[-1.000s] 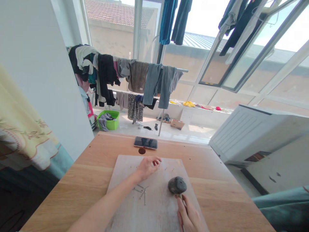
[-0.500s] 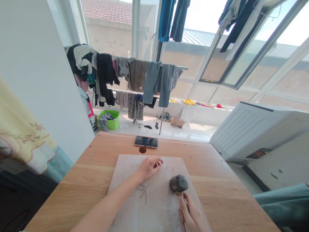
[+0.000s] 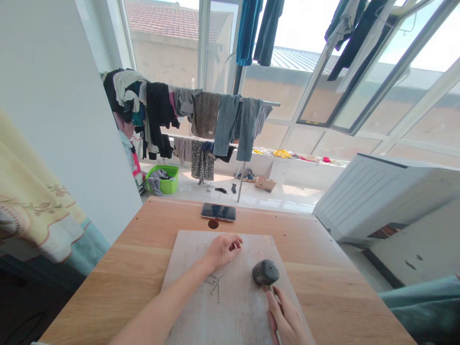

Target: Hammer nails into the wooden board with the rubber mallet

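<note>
My right hand [image 3: 285,314] is wrapped round the handle of a mallet with a thick black head [image 3: 265,273], held over the right side of a pale board [image 3: 230,321]. Towards the board's far side, my left hand [image 3: 224,250] has its fingers curled and pressed together; whatever they pinch is hidden. A small heap of loose nails [image 3: 216,283] lies on the board below my left wrist. Two thin nails [image 3: 254,250], small in the view, show on the board between my left hand and the mallet head.
The board rests on a wooden table [image 3: 330,287]. A phone [image 3: 218,212] lies near the far edge, beside a dark round hole [image 3: 213,224]. Beyond stand a clothes rack hung with laundry [image 3: 206,115] and a green basket [image 3: 172,184]. A curtain [image 3: 46,206] hangs at the left.
The view has shifted very slightly. Both hands and the mallet keep nearly the same place over the board.
</note>
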